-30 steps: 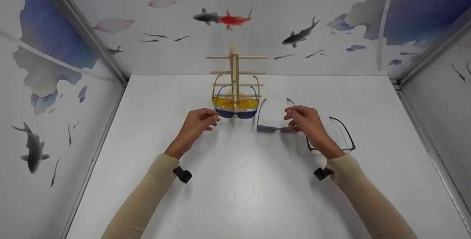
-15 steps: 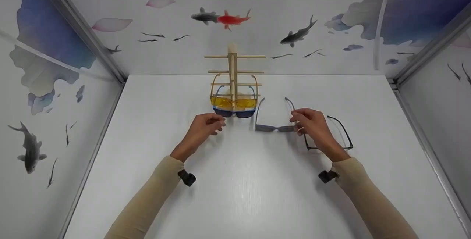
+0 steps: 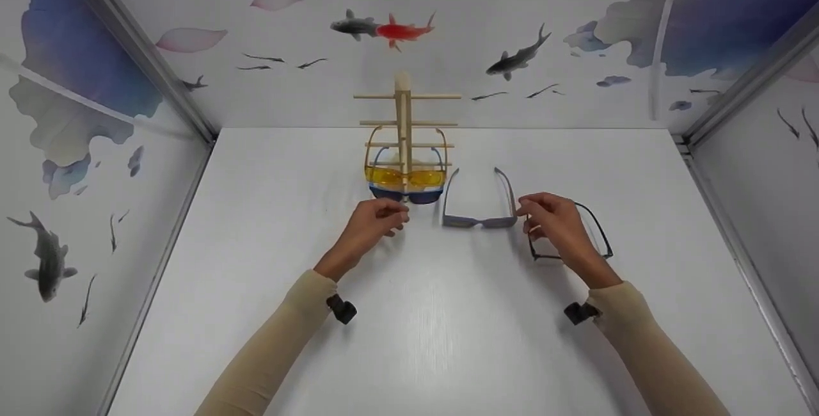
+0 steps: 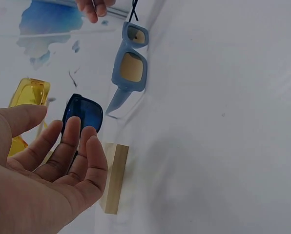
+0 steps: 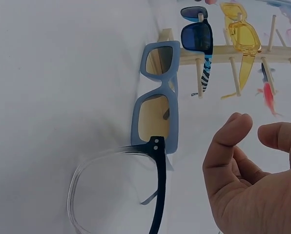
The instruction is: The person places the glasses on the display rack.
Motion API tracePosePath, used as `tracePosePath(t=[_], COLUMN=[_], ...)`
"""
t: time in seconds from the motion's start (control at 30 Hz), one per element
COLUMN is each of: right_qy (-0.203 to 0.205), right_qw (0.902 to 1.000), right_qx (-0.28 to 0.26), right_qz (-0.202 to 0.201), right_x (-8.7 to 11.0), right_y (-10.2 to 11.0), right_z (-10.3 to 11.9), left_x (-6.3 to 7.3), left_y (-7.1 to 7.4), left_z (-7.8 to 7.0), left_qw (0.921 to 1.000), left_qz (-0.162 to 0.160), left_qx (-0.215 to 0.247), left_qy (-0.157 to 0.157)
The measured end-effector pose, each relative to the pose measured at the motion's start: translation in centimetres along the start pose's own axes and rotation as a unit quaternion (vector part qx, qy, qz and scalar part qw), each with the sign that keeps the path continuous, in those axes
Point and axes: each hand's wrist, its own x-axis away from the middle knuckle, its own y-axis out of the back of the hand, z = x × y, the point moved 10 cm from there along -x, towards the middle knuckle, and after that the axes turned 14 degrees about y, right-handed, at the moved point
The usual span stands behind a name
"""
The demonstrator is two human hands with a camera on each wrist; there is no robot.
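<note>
- Blue-grey shades sit on the desk, right of the wooden rack, lenses facing me, arms unfolded behind. I judge them light and stiff, probably plastic, a little slippery; I would take them by the corners near the hinges, keeping off the lenses.
- Black-and-clear glasses lie on the desk further right, partly hidden by my right hand in the head view. Their thin rim looks the most fragile; the front corner seems a safer hold than the lenses.
- Yellow glasses and, below them, blue glasses sit on the rack. Both look light and rigid.
- My right hand holds nothing, thumb and forefinger apart, just beside the shades.
- My left hand holds nothing either, fingers loosely bent, thumb apart from them, near the blue glasses; I cannot tell whether it touches them.
- I can read no brand, label or writing anywhere.
</note>
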Motion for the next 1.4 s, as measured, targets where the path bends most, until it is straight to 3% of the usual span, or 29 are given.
tracePosePath(t=[0.23,0.5,0.9,1.2,1.4], right_qy=[-0.001,0.002,0.006,0.065,0.08], right_qw=[0.9999,0.9994,0.9966,0.9899,0.9883], right_qx=[0.008,0.033,0.083,0.126,0.13], right_qz=[-0.007,-0.006,-0.002,0.003,0.004], right_x=[0.5,1.1,1.4,2.2,2.6], right_y=[0.7,1.5,2.7,3.1,3.4], right_z=[-0.3,-0.4,-0.4,0.2,0.5], left_x=[-0.4,-0.7,-1.1,-0.9,-0.8], left_y=[-1.3,-2.8,-4.3,-5.3,-5.6], left_z=[-0.2,-0.6,-0.7,-0.9,-0.9], left_qw=[1.0,0.9996,0.9991,0.9986,0.9988], left_qz=[0.005,0.02,0.033,0.044,0.039], left_qx=[0.0,0.009,0.021,0.02,0.019], left_qy=[0.005,-0.015,-0.018,-0.023,-0.021])
